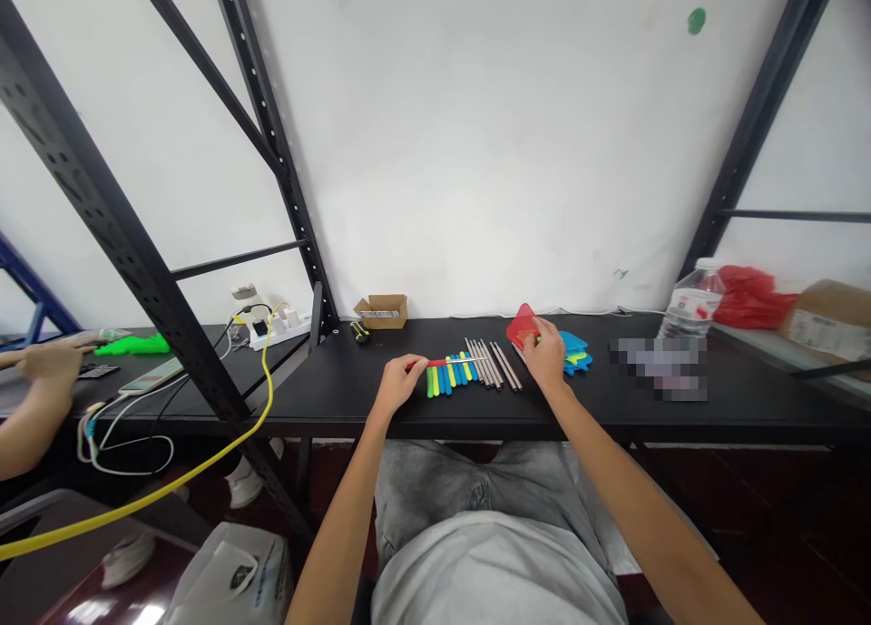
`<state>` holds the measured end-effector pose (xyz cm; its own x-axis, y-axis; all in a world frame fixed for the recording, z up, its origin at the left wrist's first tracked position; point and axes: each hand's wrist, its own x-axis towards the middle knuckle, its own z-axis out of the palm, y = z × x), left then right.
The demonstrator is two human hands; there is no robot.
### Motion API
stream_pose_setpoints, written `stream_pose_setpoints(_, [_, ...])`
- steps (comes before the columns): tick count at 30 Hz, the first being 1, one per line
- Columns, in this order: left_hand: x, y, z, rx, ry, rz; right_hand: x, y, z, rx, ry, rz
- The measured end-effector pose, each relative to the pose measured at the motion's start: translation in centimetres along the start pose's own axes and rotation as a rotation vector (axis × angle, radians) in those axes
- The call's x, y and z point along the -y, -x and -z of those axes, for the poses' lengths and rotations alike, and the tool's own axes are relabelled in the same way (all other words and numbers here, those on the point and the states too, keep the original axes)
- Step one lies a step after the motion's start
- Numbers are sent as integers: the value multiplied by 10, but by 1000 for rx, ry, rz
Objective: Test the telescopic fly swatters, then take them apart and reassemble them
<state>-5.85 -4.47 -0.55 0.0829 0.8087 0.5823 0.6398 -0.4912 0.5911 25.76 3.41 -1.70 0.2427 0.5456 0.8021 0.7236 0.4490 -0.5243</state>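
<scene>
My left hand (pixel 396 382) is closed around the red handle of a thin rod (pixel 466 360) with a silver shaft, held level and pointing right. My right hand (pixel 545 353) pinches a red perforated fly swatter head (pixel 521 324), raised over the table. Whether the shaft and the swatter head touch I cannot tell. Below the rod lies a row of green, yellow and blue handles (pixel 445 378). Several silver metal rods (pixel 504 366) lie just right of them. Beyond my right hand rests a pile of blue and yellow-green swatter heads (pixel 575 351), partly hidden by that hand.
On the black table (pixel 327 385) stand an open cardboard box (pixel 382 312) and a yellow-black tape measure (pixel 359 333). A water bottle (pixel 690 303) is at the right. A yellow cable (pixel 269 380) crosses the shelf post at left. A co-worker's arm (pixel 41 398) shows far left.
</scene>
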Motion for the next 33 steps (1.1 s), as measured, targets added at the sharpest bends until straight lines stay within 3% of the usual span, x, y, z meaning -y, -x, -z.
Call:
stream_pose_setpoints(4, [-1,0,0,-3,-3,-2,1,0,-1,-6,-98,-33])
stream_pose_setpoints(10, [1,0,-1,1,-3,-3,2,2,0,31,-253,-278])
stream_pose_setpoints(14, [1,0,0,1,2,-4,-3,2,-2,25,-321,-366])
stream_pose_setpoints(22, [0,1,0,2,1,0,-11,2,-13,42,-522,-483])
stream_pose_setpoints(33, [-2,1,1,9,-6,4,-3,3,-12,87,-659,-524])
